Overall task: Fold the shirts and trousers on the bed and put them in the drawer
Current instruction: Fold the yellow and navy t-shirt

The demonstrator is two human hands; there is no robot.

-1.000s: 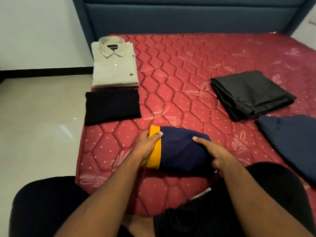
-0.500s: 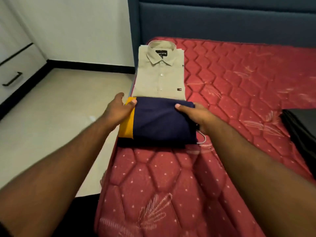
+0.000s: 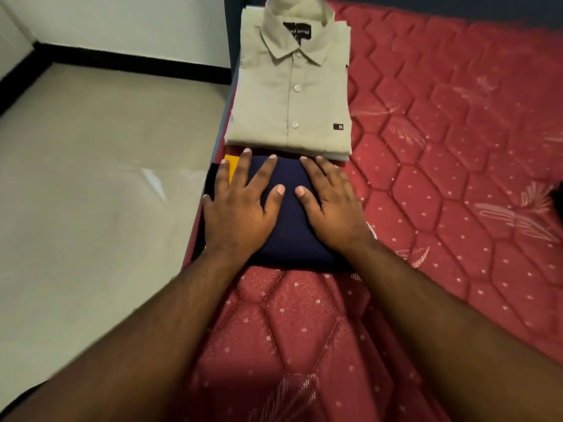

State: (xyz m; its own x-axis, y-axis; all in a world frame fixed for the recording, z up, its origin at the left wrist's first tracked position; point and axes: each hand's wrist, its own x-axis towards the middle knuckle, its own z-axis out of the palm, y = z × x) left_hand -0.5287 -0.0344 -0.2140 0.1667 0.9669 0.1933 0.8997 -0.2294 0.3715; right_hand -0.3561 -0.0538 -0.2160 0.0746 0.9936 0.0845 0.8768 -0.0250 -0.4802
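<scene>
A folded navy shirt with a yellow band (image 3: 289,220) lies at the left edge of the red mattress (image 3: 426,223), on top of a folded black garment (image 3: 199,239) whose edge peeks out on the left. My left hand (image 3: 240,208) and my right hand (image 3: 332,208) press flat on the navy shirt, fingers spread and straight. Just beyond it sits a folded beige collared shirt (image 3: 292,86), its near edge touching my fingertips' side of the pile.
Pale tiled floor (image 3: 106,178) lies to the left of the bed, with a white wall and black skirting behind it. The dark blue headboard (image 3: 234,32) rises at the top. A dark garment edge (image 3: 557,193) shows at the far right.
Both hands carried the navy shirt from the bed's middle to the left edge, set it on the black garment, let go of its sides and now press flat on its top.
</scene>
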